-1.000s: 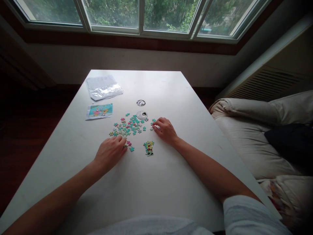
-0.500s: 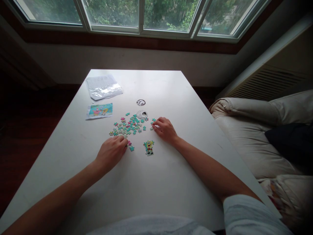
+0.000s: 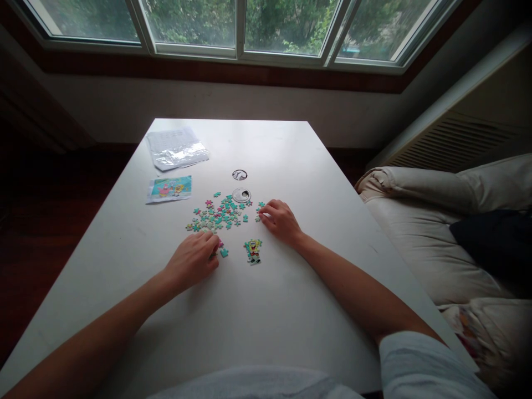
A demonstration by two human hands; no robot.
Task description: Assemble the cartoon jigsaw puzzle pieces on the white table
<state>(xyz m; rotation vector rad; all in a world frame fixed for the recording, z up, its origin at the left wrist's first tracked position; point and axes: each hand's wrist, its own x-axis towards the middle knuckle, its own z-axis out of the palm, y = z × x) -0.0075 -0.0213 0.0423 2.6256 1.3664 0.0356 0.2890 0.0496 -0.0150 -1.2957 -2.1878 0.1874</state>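
Small jigsaw puzzle pieces (image 3: 226,208), mostly teal with some pink, lie loose in a pile on the white table (image 3: 266,327). My left hand (image 3: 194,256) is at the pile's near edge, fingers curled down; a greenish puzzle piece (image 3: 213,254) shows in part at its fingertips. Just right of it lie a teal piece (image 3: 224,252) and a pink one, partly covered. My right hand (image 3: 281,223) rests beside several pieces at the pile's right, fingers bent and slightly apart, touching or nearly touching them. Between the hands and nearer me sits a joined puzzle section (image 3: 253,251) showing a yellow cartoon figure.
A picture card (image 3: 169,189) with cartoon figures lies left of the pile. Behind it is a clear plastic bag (image 3: 177,148) with white paper. Two round, shiny items (image 3: 241,194) stand beyond the pieces. A cream sofa (image 3: 415,238) flanks the table's right side.
My left hand has shifted slightly right and toward me, covering more of the pink piece. My right hand and the joined section look unmoved.
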